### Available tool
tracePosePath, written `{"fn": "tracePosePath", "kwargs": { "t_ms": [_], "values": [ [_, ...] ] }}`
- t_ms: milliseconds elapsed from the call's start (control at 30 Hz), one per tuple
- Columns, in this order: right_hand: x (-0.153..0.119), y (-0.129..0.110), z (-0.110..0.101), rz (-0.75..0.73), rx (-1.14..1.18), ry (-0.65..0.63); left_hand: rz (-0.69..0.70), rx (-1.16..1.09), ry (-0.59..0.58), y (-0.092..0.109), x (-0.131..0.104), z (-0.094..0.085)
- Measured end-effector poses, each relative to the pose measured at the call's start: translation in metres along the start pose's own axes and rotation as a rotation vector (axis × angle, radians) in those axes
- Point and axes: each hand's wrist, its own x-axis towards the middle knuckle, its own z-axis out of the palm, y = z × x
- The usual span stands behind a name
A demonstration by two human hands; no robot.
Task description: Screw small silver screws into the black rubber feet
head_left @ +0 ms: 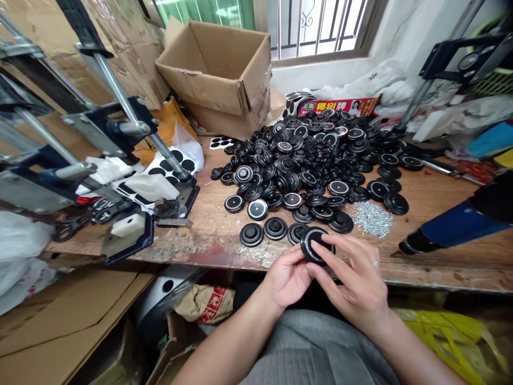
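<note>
My left hand (289, 279) grips a black round disc (313, 245) with a light ring on its face, just above the table's front edge. The fingers of my right hand (356, 278) rest on the same disc, at its face and right rim, so both hands have hold of it. Part of the disc is hidden under these fingers. Close in front of it, three similar stepped black discs (275, 229) lie in a row. Behind them spreads a big heap of black discs and small black parts (296, 160).
A pile of small silvery screws (372, 218) lies right of the heap. A blue power screwdriver (452, 224) lies at the right, bit pointing left. Lever hand presses (120, 120) stand on the left. An open cardboard box (212, 91) is at the back, below a barred window.
</note>
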Motion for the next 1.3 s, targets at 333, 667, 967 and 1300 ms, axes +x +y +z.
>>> {"fn": "tracePosePath", "kwargs": {
  "t_ms": [333, 667, 967, 1300],
  "values": [
    [-0.008, -0.008, 0.006, 0.074, 0.046, 0.076, 0.262, 0.120, 0.027, -0.008, -0.016, 0.007],
    [-0.013, -0.007, 0.019, 0.094, 0.043, 0.122, 0.340, 0.035, 0.132, -0.015, -0.028, 0.010],
    [-0.003, 0.000, 0.029, 0.085, 0.151, 0.082, 0.361, 0.011, 0.183, -0.011, -0.029, 0.006],
    [0.000, 0.028, 0.005, 0.221, 0.252, -0.126, 0.653, 0.599, 0.386, 0.054, -0.062, -0.011]
  ]
}}
